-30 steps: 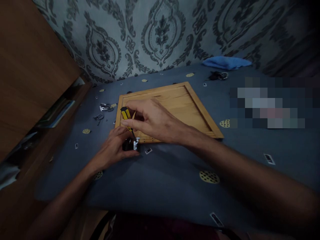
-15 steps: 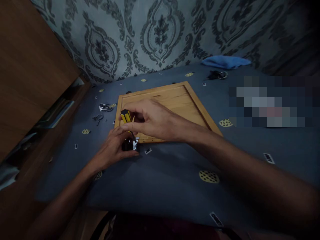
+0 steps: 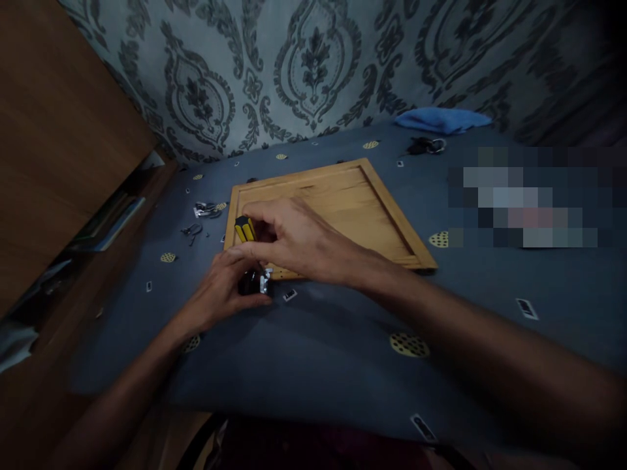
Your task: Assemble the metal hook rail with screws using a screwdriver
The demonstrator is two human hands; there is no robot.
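My right hand (image 3: pixel 294 238) is closed around the yellow and black handle of a screwdriver (image 3: pixel 245 228), held steeply over the near left corner of a framed wooden panel (image 3: pixel 337 196). Just below it, my left hand (image 3: pixel 220 287) curls thumb and fingers about a small shiny metal hinge (image 3: pixel 265 281) at the panel's near edge. The hands touch each other. My fingers hide the screwdriver's tip and part of the hinge. Small holes show along the panel's near edge.
Another metal hinge (image 3: pixel 206 209) and small dark hardware (image 3: pixel 192 230) lie left of the panel on the blue patterned cloth (image 3: pixel 313 372). Keys (image 3: pixel 425 146) and a blue cloth (image 3: pixel 441 120) lie at the back right. A wooden cabinet (image 3: pixel 63 130) stands at the left.
My right hand has turned and shifted slightly, and the screwdriver handle has tilted a little to the left. My left hand stays on the hinge.
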